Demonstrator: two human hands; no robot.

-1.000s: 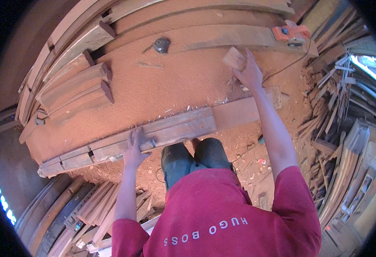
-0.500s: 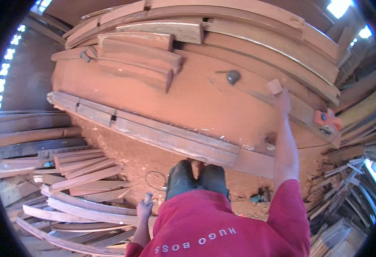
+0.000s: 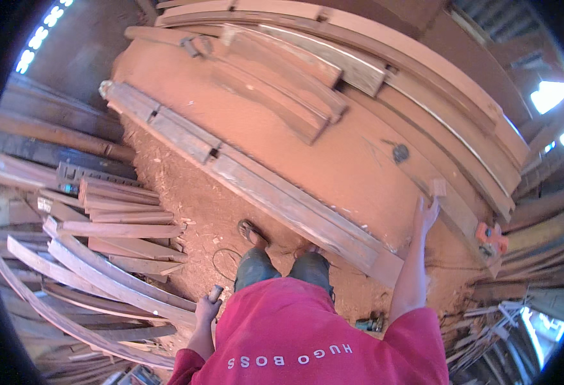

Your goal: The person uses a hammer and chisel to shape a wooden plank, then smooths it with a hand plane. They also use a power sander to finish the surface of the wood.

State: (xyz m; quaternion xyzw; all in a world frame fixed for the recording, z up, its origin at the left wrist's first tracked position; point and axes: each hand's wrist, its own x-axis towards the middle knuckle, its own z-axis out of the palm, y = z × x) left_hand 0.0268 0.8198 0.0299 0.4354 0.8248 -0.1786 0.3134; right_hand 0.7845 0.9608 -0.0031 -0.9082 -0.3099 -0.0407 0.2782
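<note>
- Orange-brown sawdust is spread over the broad wooden bench (image 3: 352,176); shaping seems well advanced, since curved and notched lengths are laid out there, though all appears loose, with no joint seen fixed.
- Along the bench's far side, long curved reddish-brown wooden boards (image 3: 391,42) are ranged side by side, apparently sawn to their bend.
- Along the bench's near edge, a long straight grey-brown wooden beam (image 3: 288,204) is laid, dark notches being visible in its length.
- Toward the bench's far left, thick reddish wooden pieces (image 3: 266,72) are grouped close together.
- Near the bench's right end, an orange power tool with dark parts (image 3: 490,237) is rested, unheld.
- Over the bench's right part, the right hand (image 3: 428,210) is extended on a nearly straight arm, its fingers spread and unclenched.
- Short of the bench's near edge, the left hand (image 3: 207,309) is held low beside the body, fingers curled around a short, stubby brown piece (image 3: 215,294) whose kind cannot be told; it has not been put down.
- On the bench's right part, a small square pinkish-brown wooden block (image 3: 439,187) is seen just beyond the right hand, apparently ungripped; whether it is touched cannot be told.
</note>
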